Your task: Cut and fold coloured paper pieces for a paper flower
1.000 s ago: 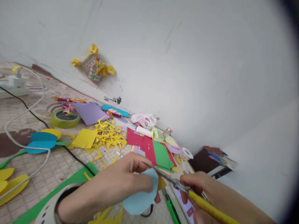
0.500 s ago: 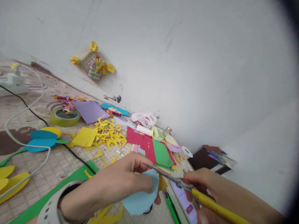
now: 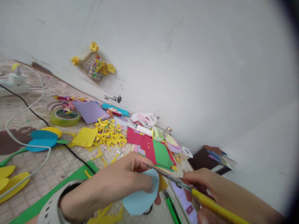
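Note:
Between the thumb and fingers of my left hand (image 3: 130, 177) is a rounded light blue paper piece (image 3: 140, 199), with a bit of orange-yellow paper (image 3: 162, 183) showing behind it. My right hand (image 3: 205, 189) is closed on scissors with yellow handles (image 3: 210, 203). The metal blades point left and lie across the upper edge of the blue paper, close to my left fingertips. Beneath the hands lie a green cutter (image 3: 172, 207) and a phone with a lit screen (image 3: 183, 199), partly hidden by my right hand.
Yellow paper scraps (image 3: 111, 133), a tape roll (image 3: 65, 116) and a purple sheet (image 3: 90, 111) lie beyond my left hand. Red sheets (image 3: 135, 137) and a green sheet (image 3: 162, 154) are farther right. Cables (image 3: 43, 90) cross the left side, and a dark box (image 3: 207, 160) stands right.

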The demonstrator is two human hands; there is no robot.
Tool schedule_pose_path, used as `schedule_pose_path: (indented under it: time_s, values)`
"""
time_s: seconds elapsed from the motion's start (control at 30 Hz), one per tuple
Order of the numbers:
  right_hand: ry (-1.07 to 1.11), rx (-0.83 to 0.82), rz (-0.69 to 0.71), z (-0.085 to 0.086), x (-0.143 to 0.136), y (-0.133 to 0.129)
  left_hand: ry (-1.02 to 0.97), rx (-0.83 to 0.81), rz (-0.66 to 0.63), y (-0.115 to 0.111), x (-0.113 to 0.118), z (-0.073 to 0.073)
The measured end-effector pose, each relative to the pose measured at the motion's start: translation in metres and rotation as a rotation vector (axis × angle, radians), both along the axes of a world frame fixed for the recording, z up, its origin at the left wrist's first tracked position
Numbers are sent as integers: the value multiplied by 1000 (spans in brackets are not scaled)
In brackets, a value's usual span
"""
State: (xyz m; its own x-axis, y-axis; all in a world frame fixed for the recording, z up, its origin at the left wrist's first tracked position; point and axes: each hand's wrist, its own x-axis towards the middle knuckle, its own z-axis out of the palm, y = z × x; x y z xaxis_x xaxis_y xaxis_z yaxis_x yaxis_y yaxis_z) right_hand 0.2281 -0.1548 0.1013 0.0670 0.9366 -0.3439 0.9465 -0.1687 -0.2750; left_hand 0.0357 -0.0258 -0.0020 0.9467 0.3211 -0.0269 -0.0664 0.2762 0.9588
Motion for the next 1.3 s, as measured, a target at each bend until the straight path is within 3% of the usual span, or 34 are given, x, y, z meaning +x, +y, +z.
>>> schedule_pose_path:
  time_s: [0.9, 1.07, 1.2, 1.3]
  values:
    - [-81, 4, -7, -2, 3, -4, -49, -42, 53, -2, 3, -6]
    - [25, 83, -10, -8, 19, -7, -53, -24, 47, -2, 2, -6]
    - [232, 107, -72, -20, 30, -3, -27, 89, 102, -4, -1, -3]
    - [470, 319, -106, -37, 20, 4, -10, 214, 200, -6, -1, -2]
